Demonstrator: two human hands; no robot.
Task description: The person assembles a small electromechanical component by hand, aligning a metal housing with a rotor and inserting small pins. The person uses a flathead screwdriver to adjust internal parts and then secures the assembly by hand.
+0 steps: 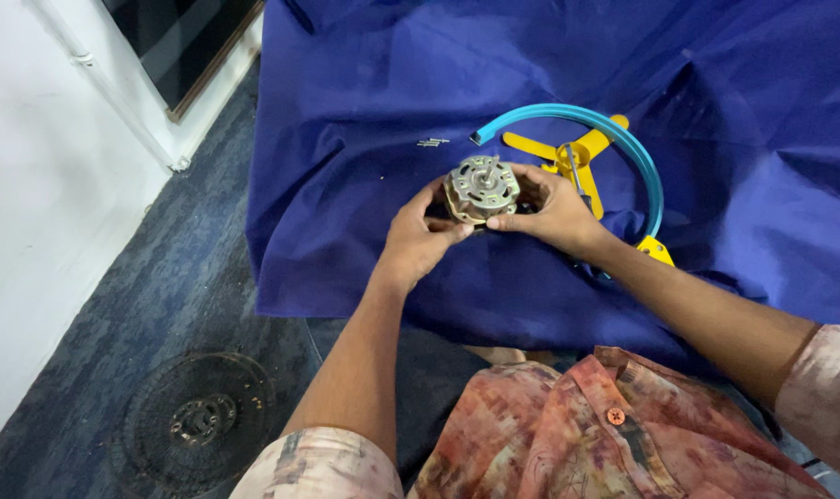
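A patterned shirt [568,434] is nearest; beyond it, left hand [418,242] and right hand [554,214] both grip a small metal motor [481,188], screws [432,142] lying just past them.

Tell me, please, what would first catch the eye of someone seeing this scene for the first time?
The eye goes first to the small metal motor at the centre, held between the left hand and the right hand above a deep blue cloth. Just right of it lies a teal curved band with yellow plastic blades. At lower left, a dark round grille rests on the carpet.
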